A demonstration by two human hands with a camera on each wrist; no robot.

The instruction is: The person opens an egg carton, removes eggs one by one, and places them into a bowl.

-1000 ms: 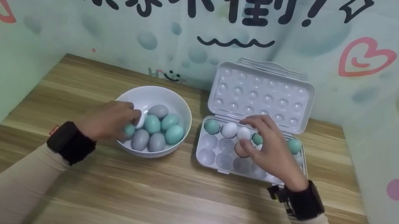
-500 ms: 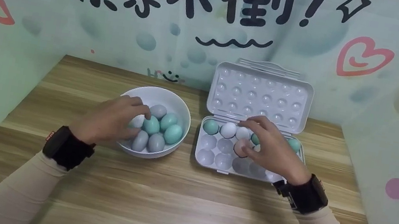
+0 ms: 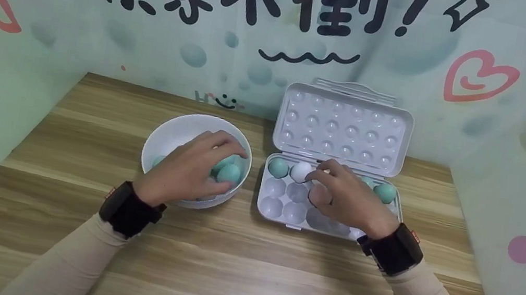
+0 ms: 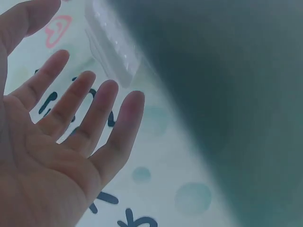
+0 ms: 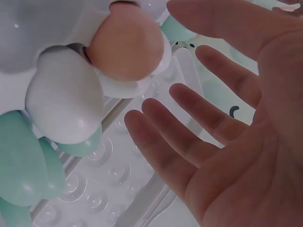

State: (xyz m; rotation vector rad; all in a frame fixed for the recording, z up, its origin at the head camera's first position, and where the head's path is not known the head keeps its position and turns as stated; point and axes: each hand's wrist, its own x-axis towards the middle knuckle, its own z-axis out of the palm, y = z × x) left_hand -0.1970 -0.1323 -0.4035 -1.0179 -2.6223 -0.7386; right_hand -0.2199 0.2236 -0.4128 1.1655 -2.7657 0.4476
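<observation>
Over the white bowl in the head view, my left hand reaches with its fingers apart around a teal egg. The hand hides most of the other eggs in the bowl. In the left wrist view the left hand has nothing against its palm. My right hand hovers over the egg box, close to a brown egg. In the right wrist view that brown egg sits in the tray, apart from the spread fingers of the right hand.
The box's lid stands open against the back wall. Its back row holds a teal egg, a white egg and another teal egg at the right end. A wooden table carries everything.
My left hand has left a white egg in the bowl and moved right, over the teal eggs. The right hand has shifted only slightly over the box.
</observation>
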